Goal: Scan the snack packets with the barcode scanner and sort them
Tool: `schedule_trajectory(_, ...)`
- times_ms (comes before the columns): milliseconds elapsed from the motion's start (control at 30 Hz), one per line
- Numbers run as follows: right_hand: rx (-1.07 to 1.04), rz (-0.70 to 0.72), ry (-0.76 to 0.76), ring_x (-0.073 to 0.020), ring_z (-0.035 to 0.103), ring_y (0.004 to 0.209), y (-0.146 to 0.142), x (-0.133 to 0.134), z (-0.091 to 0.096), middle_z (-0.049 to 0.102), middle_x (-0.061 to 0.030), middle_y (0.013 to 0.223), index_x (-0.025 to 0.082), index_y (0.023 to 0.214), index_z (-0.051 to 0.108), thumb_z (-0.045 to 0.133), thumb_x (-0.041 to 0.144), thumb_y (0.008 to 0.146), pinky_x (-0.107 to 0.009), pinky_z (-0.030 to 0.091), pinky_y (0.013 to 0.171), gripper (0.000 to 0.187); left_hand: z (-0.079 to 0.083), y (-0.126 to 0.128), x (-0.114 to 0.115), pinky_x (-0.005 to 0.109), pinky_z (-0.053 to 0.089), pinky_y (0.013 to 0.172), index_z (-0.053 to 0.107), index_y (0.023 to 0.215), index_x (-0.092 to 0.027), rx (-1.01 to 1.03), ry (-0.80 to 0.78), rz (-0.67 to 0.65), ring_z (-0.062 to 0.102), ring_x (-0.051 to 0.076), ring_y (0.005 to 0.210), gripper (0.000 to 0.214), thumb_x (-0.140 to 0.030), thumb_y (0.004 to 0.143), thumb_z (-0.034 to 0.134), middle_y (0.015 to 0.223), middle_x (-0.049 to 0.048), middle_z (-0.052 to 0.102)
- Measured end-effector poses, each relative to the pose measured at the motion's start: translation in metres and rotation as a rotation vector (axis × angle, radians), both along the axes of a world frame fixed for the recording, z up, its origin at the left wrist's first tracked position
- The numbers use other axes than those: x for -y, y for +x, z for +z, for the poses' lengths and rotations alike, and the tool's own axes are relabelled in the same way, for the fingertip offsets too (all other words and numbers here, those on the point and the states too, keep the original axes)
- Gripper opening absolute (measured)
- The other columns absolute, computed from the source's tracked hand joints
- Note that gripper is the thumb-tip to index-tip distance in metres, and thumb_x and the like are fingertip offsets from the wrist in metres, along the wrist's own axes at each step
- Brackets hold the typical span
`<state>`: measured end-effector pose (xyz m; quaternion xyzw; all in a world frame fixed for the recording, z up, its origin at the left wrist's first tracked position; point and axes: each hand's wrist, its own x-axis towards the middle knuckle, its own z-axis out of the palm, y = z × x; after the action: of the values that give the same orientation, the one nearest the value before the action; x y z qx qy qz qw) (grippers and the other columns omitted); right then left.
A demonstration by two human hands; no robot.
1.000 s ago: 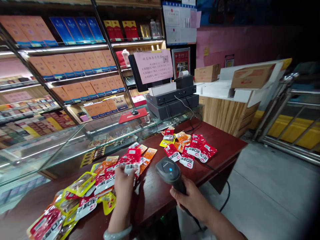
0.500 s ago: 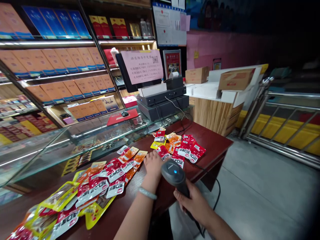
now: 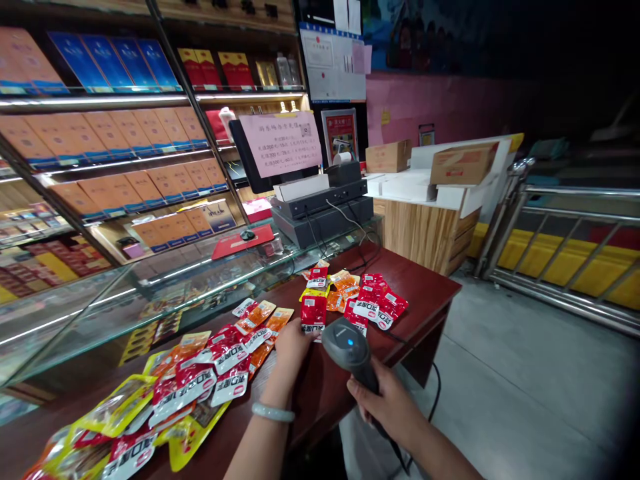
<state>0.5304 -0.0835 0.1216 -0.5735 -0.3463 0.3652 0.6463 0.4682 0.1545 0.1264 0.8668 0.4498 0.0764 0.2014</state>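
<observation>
My left hand (image 3: 291, 340), a pale bangle on its wrist, pinches the lower edge of a red and white snack packet (image 3: 313, 311) over the dark red table. The fingertips are partly hidden. My right hand (image 3: 387, 397) is wrapped round the handle of a dark grey barcode scanner (image 3: 347, 345), whose blue light is on. Its head is just right of and nearer than the held packet. A loose group of red, orange and yellow packets (image 3: 373, 300) lies beyond the scanner. To the left spreads a larger pile of snack packets (image 3: 185, 387).
A glass display counter (image 3: 165, 273) runs behind the table (image 3: 425, 287), bearing a mouse (image 3: 247, 235) and a cash drawer (image 3: 320, 223) below a monitor with a pink sign (image 3: 283, 143). The scanner's cable (image 3: 437, 393) hangs off the right edge. A metal railing (image 3: 565, 267) stands at right.
My left hand has drawn back to the left and closed on a red packet, which now stands straighter and farther left. The scanner has barely moved. The view has tipped slightly upward.
</observation>
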Motion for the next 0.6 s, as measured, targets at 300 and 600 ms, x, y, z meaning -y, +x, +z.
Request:
schedule_trajectory(300, 0.033, 0.023, 0.032, -0.0079, 0.041, 0.039, -0.011, -0.013, 0.014, 0.047, 0.0107, 0.055, 0.023, 0.089, 0.052, 0.069, 0.071, 0.086, -0.021, 0.036, 0.040, 0.051, 0.002, -0.022, 0.010, 0.033, 0.047, 0.084, 0.076, 0.101, -0.020, 0.106, 0.083, -0.042, 0.071, 0.030, 0.106, 0.022, -0.035, 0.087, 0.070, 0.110, 0.0148, 0.079)
schedule_trajectory(600, 0.039, 0.036, 0.010, -0.0120, 0.045, 0.042, -0.018, -0.014, 0.005, 0.049, 0.0086, 0.054, 0.023, 0.100, 0.060, 0.073, 0.066, 0.086, -0.023, 0.039, 0.042, 0.047, 0.004, -0.047, 0.010, 0.032, 0.046, 0.080, 0.072, 0.095, -0.020, 0.050, 0.075, 0.061, 0.072, 0.029, 0.100, 0.021, -0.038, 0.084, 0.071, 0.103, 0.0126, 0.079)
